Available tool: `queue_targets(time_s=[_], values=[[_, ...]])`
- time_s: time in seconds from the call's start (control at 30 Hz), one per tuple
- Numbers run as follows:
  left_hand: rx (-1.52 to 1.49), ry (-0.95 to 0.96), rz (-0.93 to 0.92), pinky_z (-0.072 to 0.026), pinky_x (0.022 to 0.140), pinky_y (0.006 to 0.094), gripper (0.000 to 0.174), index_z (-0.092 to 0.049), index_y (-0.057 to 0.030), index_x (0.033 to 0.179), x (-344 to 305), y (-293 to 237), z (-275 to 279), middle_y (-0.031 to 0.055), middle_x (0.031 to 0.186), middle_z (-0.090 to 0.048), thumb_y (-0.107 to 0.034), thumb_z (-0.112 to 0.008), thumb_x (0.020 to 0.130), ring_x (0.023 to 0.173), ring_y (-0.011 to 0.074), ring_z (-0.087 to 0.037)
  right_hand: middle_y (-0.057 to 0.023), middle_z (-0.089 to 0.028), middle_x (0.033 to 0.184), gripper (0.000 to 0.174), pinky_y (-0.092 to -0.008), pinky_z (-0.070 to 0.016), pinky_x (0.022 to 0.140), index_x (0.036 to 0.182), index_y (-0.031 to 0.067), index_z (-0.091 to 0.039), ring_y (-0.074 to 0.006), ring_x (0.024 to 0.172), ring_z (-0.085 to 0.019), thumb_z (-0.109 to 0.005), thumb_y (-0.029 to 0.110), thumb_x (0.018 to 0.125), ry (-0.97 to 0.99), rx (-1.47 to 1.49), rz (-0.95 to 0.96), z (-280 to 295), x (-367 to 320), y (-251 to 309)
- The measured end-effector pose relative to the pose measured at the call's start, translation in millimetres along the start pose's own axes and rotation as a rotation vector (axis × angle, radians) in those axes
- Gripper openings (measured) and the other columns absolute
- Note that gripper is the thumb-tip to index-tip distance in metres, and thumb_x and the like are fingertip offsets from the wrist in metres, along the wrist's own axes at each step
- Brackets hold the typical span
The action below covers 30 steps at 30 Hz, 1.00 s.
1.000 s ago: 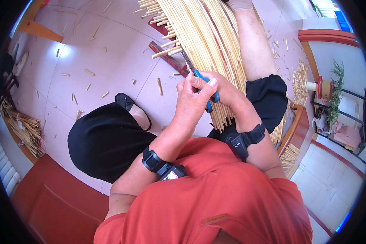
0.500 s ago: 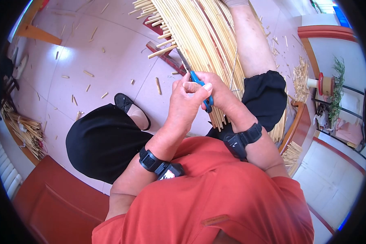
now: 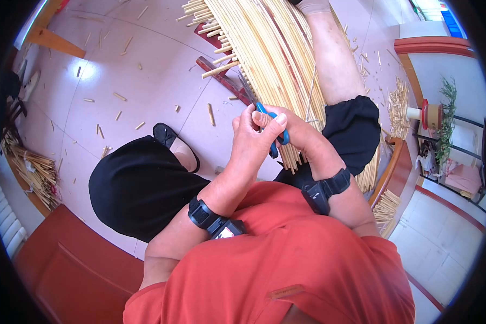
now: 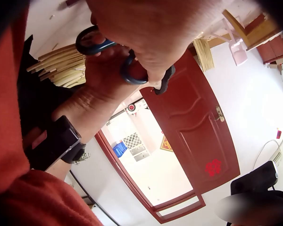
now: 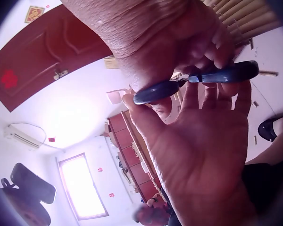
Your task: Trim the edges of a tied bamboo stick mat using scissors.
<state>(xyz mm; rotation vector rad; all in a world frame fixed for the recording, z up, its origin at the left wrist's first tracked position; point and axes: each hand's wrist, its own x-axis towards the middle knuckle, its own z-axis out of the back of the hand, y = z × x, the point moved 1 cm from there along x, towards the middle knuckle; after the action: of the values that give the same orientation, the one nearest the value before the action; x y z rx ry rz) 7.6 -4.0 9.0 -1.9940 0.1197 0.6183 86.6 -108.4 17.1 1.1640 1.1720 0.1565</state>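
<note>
Blue-handled scissors (image 3: 261, 109) are between both hands, their blades pointing up beside the left edge of a mat of pale sticks (image 3: 270, 48). My right hand (image 3: 299, 129) grips the handles, its fingers at the loops. Curled fingers and the thumb of my left hand (image 3: 251, 132) also hold the handles. In the left wrist view both blue loops (image 4: 133, 74) show, standing apart. The right wrist view shows the left palm (image 5: 203, 136) below the handles (image 5: 226, 74), with the thumb on one end. Uneven stick ends jut from the mat's left edge.
A dark red wooden support (image 3: 221, 76) pokes out under the mat. Cut stick pieces (image 3: 210, 114) lie scattered on the tiled floor. A stick bundle (image 3: 35, 173) rests at far left; a red panel (image 3: 81, 259) is lower left. A spool (image 3: 431, 115) stands at right.
A short stick end by the blades is gone from the mat's edge. The blades now sit slightly lower along that edge, and the blue loops are farther apart than half a second ago.
</note>
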Motion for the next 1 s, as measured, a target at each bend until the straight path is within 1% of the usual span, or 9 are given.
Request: queue_targets(time_s=[0.1, 0.17, 0.2, 0.3, 0.37, 0.47, 0.7, 0.87, 1.0], values=[[-0.034, -0.030, -0.003, -0.0490, 0.052, 0.0249, 0.056, -0.052, 0.0052, 0.111, -0.6, -13.4, 0.4, 0.0122, 0.092, -0.053, -0.036, -0.073, 0.080, 0.063, 0.0122, -0.057, -0.0030, -0.061, 0.071, 0.057, -0.0215, -0.0425, 0.042, 0.099, 0.0047, -0.058, -0.0103, 0.053, -0.060, -0.057, 0.060, 0.089, 0.011, -0.092, -0.034, 2.6, 5.5, 5.4], [0.008, 0.093, 0.116, -0.0447, 0.061, 0.0261, 0.099, -0.027, 0.0079, 0.143, 2.8, -17.3, 3.8, 0.0096, 0.102, -0.052, -0.052, -0.071, 0.078, 0.088, 0.0138, -0.054, -0.0024, -0.060, 0.069, 0.055, -0.0210, -0.0412, 0.041, 0.099, 0.0056, -0.058, -0.0101, 0.052, -0.060, -0.057, 0.060, 0.090, -0.004, -0.081, -0.035, 1.6, 7.7, 8.1], [0.008, 0.092, 0.118, -0.0447, 0.061, 0.0261, 0.099, -0.027, 0.0079, 0.143, 4.5, -17.0, 3.7, 0.0096, 0.102, -0.052, -0.052, -0.071, 0.078, 0.088, 0.0138, -0.054, -0.0017, -0.060, 0.068, 0.054, -0.0205, -0.0399, 0.040, 0.098, 0.0065, -0.059, -0.0099, 0.050, -0.060, -0.056, 0.059, 0.090, -0.020, -0.070, -0.035, 1.4, 8.9, 9.2], [0.017, 0.029, 0.042, -0.0438, 0.059, 0.0255, 0.087, -0.038, 0.0058, 0.135, 10.2, -17.6, 4.0, 0.0077, 0.095, -0.053, -0.051, -0.071, 0.079, 0.084, 0.0124, -0.055, -0.0022, -0.060, 0.067, 0.052, -0.0203, -0.0395, 0.039, 0.098, 0.0075, -0.059, -0.0094, 0.050, -0.060, -0.056, 0.059, 0.090, -0.057, -0.065, -0.005, 2.3, 12.5, 10.9], [0.021, 0.103, 0.023, -0.0434, 0.057, 0.0242, 0.072, -0.047, 0.0021, 0.123, 14.3, -21.7, 5.6, 0.0057, 0.089, -0.054, -0.050, -0.071, 0.080, 0.077, 0.0110, -0.055, -0.0022, -0.059, 0.066, 0.052, -0.0207, -0.0395, 0.039, 0.097, 0.0079, -0.059, -0.0095, 0.049, -0.059, -0.056, 0.059, 0.090, -0.045, -0.053, -0.001, 5.7, 17.7, 9.1], [-0.004, 0.035, -0.044, -0.0426, 0.053, 0.0219, 0.060, -0.050, -0.0012, 0.114, 20.3, -11.1, 3.4, 0.0030, 0.081, -0.054, -0.047, -0.071, 0.081, 0.068, 0.0091, -0.055, -0.0024, -0.058, 0.064, 0.051, -0.0215, -0.0399, 0.039, 0.096, 0.0075, -0.059, -0.0099, 0.048, -0.058, -0.057, 0.058, 0.090, -0.036, -0.036, 0.013, 5.4, 18.1, 12.8], [0.007, -0.013, -0.068, -0.0430, 0.051, 0.0199, 0.055, -0.053, -0.0003, 0.112, 26.4, 6.8, 4.9, -0.0010, 0.070, -0.053, -0.042, -0.073, 0.081, 0.059, 0.0066, -0.053, -0.0024, -0.055, 0.060, 0.045, -0.0236, -0.0398, 0.038, 0.090, 0.0037, -0.060, -0.0104, 0.044, -0.053, -0.062, 0.049, 0.091, -0.072, 0.007, 0.059, 5.2, 19.9, 5.4], [-0.120, 0.053, -0.093, -0.0436, 0.052, 0.0196, 0.048, -0.054, -0.0004, 0.108, 22.1, 5.7, 2.8, -0.0023, 0.068, -0.053, -0.035, -0.073, 0.081, 0.056, 0.0047, -0.051, -0.0022, -0.055, 0.060, 0.042, -0.0238, -0.0402, 0.039, 0.089, 0.0030, -0.061, -0.0101, 0.044, -0.052, -0.064, 0.045, 0.090, -0.117, -0.061, 0.008, 2.4, 16.5, 8.2], [-0.026, 0.112, -0.096, -0.0438, 0.052, 0.0195, 0.047, -0.054, -0.0008, 0.108, 11.4, 15.6, 4.7, -0.0029, 0.068, -0.053, -0.034, -0.074, 0.081, 0.057, 0.0050, -0.051, -0.0022, -0.055, 0.061, 0.043, -0.0237, -0.0411, 0.040, 0.089, 0.0030, -0.061, -0.0099, 0.046, -0.053, -0.065, 0.045, 0.090, -0.095, -0.067, 0.014, 0.6, 4.7, -7.5]])
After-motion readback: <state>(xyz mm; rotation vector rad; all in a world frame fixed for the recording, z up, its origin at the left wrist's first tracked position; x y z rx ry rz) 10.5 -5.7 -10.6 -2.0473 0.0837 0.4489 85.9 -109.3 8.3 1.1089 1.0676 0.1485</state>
